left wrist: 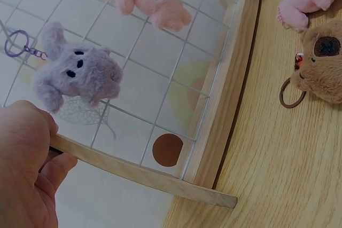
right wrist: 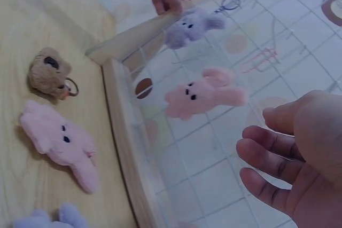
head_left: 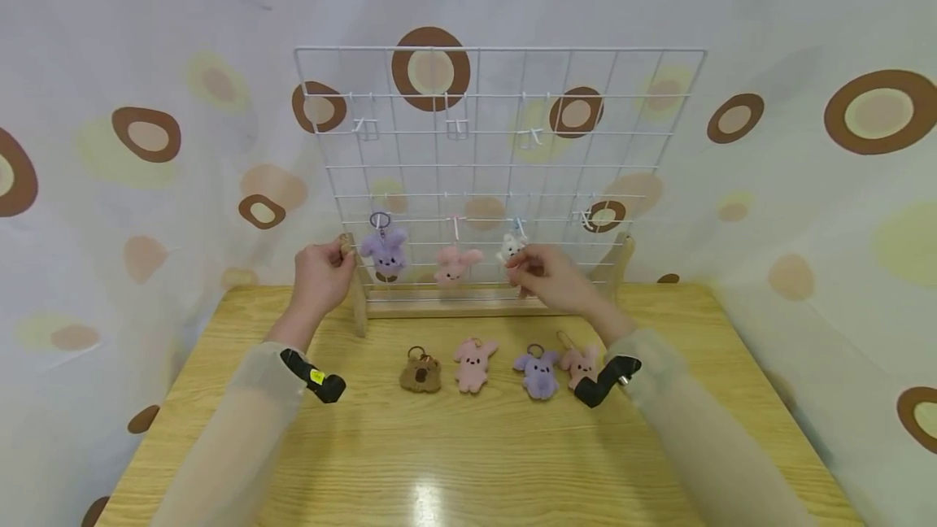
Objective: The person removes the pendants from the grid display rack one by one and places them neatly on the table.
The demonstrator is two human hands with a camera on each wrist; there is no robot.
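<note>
My left hand (head_left: 322,275) grips the wooden side post (left wrist: 144,173) of a white wire grid rack (head_left: 498,165), thumb and fingers on either side of it. Beside that hand hangs a purple plush keychain (head_left: 384,252). A pink plush keychain (head_left: 452,265) is in the middle of the lower row, and a white one (head_left: 510,247) hangs to its right. My right hand (head_left: 554,276) is at the white plush, its fingertips overlapping the lower part in the head view. In the right wrist view its fingers (right wrist: 270,156) are loosely bent and apart, with nothing visible between them.
On the wooden table (head_left: 439,462) before the rack lie a brown bear keychain (head_left: 420,374), a pink plush (head_left: 473,366), a purple plush (head_left: 540,374) and another pink plush (head_left: 578,363), partly hidden by the right wrist camera. Bare hooks (head_left: 457,128) line the upper grid; another hook (head_left: 586,220) sits lower right.
</note>
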